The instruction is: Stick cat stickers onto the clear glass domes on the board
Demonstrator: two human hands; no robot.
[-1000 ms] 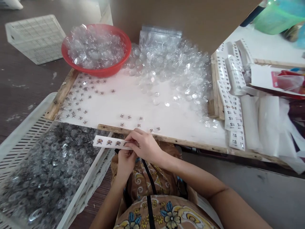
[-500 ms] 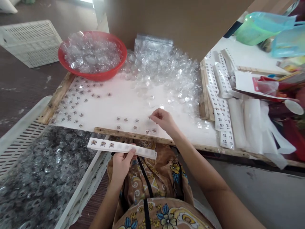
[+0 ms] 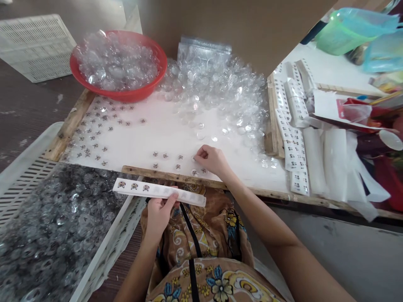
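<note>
My left hand (image 3: 161, 214) is closed on a white strip of stickers (image 3: 132, 186), thumb on top, held just in front of the table edge. Three animal-face stickers show at the strip's left end; the rest of it looks bare. Over the white tabletop (image 3: 132, 138), my right hand (image 3: 211, 160) is pinched, with a small dark bit of an animal-face sticker showing at the fingertips. Left of those fingers lie several clear discs bearing animal-face stickers (image 3: 178, 167). Plain clear plastic discs (image 3: 217, 96) are heaped behind the hand.
A red basin (image 3: 126, 96) full of clear plastic pieces stands at the back left. Below it is a white crate (image 3: 103, 247) of similar pieces. Wooden strips (image 3: 176, 176) edge the table. Sticker sheets (image 3: 291, 144) lie at right, and a brown panel (image 3: 233, 29) rises behind.
My right hand has shifted slightly left and down toward the tabletop, still pinched. My left hand keeps hold of the sticker strip. The camera view has moved slightly.
</note>
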